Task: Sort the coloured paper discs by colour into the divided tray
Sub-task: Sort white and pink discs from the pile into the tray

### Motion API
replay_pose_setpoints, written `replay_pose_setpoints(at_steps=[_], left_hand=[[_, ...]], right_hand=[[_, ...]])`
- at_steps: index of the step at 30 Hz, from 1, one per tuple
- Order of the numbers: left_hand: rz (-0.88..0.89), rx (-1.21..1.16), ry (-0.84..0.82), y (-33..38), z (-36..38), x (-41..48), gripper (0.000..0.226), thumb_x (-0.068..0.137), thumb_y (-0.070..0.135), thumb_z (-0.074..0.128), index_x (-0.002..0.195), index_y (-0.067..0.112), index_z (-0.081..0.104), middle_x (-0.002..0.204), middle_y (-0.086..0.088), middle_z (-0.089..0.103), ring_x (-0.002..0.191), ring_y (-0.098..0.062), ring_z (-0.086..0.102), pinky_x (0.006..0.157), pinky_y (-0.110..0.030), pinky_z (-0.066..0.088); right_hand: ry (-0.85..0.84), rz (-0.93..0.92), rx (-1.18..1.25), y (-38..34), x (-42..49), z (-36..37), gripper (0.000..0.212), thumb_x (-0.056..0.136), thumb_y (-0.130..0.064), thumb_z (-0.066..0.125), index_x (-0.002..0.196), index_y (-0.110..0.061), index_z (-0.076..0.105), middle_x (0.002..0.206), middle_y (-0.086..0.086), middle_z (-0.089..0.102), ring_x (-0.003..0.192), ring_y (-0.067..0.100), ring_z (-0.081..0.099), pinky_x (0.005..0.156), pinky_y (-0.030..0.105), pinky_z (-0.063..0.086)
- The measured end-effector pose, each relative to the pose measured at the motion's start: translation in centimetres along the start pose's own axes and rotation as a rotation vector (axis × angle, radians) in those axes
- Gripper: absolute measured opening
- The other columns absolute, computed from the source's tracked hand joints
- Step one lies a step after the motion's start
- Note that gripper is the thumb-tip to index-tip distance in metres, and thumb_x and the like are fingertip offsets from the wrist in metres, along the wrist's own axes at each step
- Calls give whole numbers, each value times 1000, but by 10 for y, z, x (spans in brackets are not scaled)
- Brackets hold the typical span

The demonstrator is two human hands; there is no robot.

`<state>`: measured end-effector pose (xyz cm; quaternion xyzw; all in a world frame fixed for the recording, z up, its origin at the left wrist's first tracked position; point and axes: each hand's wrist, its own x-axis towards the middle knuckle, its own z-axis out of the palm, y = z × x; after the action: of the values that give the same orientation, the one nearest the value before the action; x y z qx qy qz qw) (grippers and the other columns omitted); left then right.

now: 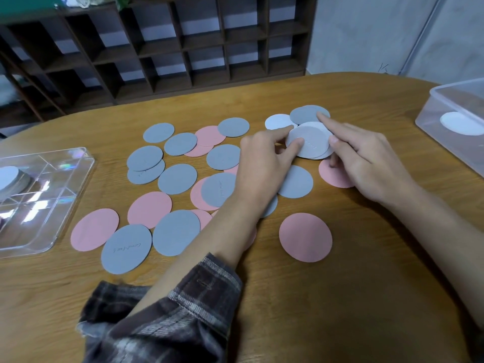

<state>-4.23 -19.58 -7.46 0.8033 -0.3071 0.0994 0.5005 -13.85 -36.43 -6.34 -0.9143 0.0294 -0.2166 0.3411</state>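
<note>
Sorting in progress, far-right part of the table [340,297]. The left hand [262,158], fingers partly curled, pinches a small stack of white discs [309,144] between thumb and forefinger. The right hand [366,158] points its straight forefinger onto a grey disc [305,113] just behind the stack; its thumb meets the stack's right rim, though whether it grips there cannot be told. Loose grey and pink discs [305,237] cover the table's middle. The divided tray [78,184], at the left edge, holds white discs [7,176] in one compartment.

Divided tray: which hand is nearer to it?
Left. The left hand pinches the white discs mid-table, well right of the divided tray; the right hand holds those discs from farther right.
</note>
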Motion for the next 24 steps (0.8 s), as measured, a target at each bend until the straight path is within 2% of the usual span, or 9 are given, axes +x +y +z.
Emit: replay_pose_setpoints(at_steps=[5, 11, 13, 14, 15, 17, 20, 22, 24], left_hand=[[-46, 61, -8, -1, 7, -1, 28, 95, 32, 67, 80, 9, 73, 68, -4, 70, 70, -24, 63, 69, -45, 51], [-7, 118, 38, 7, 13, -3, 32, 98, 23, 65, 72, 6, 60, 58, -2, 54, 56, -20, 45, 57, -34, 37], [38, 178, 31, 9, 15, -4, 25, 102, 23, 61, 83, 7, 65, 63, -2, 53, 59, -20, 45, 60, -32, 30], [63, 232, 24, 10, 16, -4, 22, 103, 23, 59, 98, 5, 70, 69, -5, 56, 64, -21, 48, 62, -29, 27], [79, 290, 13, 11, 16, -4, 25, 103, 23, 58, 113, 2, 69, 76, -8, 60, 69, -22, 49, 63, -27, 25], [96, 357, -33, 12, 16, -6, 31, 103, 22, 57, 123, -1, 64, 82, -9, 59, 72, -21, 45, 63, -25, 22], [120, 361, -89, 11, 13, -8, 32, 100, 24, 58, 127, 6, 62, 88, -5, 62, 79, -23, 55, 64, -29, 36], [109, 354, -105, 10, 10, -9, 37, 98, 25, 60, 133, 12, 62, 103, -8, 69, 95, -27, 63, 78, -39, 51], [59, 356, -107, 9, 7, -8, 41, 98, 26, 61, 137, 14, 62, 118, -8, 71, 111, -28, 63, 90, -43, 53]], right_hand=[[-53, -29, -98, 0, 2, 5, 50, 110, -27, 40, 159, -18, 34, 94, -13, 52, 103, 9, 48, 92, 23, 32], [-14, -98, -189, 3, 4, 8, 53, 106, -17, 50, 157, -9, 37, 90, -6, 50, 105, 22, 53, 90, 30, 37], [-15, -82, -202, 5, 6, 9, 54, 106, -16, 49, 158, -10, 35, 93, -2, 53, 106, 25, 53, 92, 39, 41], [-20, -71, -207, 7, 6, 9, 54, 107, -16, 48, 158, -11, 33, 96, 1, 56, 108, 27, 54, 93, 42, 42], [-23, -61, -210, 8, 6, 9, 54, 107, -16, 47, 159, -11, 32, 100, 5, 59, 109, 29, 54, 94, 44, 42], [-15, -46, -192, 9, 6, 8, 53, 107, -14, 47, 158, -11, 34, 104, 8, 61, 107, 29, 54, 94, 39, 41], [15, -34, -143, 10, 6, 6, 48, 106, -13, 48, 154, -14, 43, 120, 8, 65, 115, 25, 56, 100, 31, 39], [39, -23, -115, 11, 5, 3, 46, 106, -13, 48, 151, -16, 46, 132, 7, 64, 121, 26, 56, 105, 37, 41], [56, 8, -104, 13, 6, -1, 44, 107, -15, 47, 151, -17, 46, 137, 6, 62, 123, 25, 55, 105, 38, 42]])
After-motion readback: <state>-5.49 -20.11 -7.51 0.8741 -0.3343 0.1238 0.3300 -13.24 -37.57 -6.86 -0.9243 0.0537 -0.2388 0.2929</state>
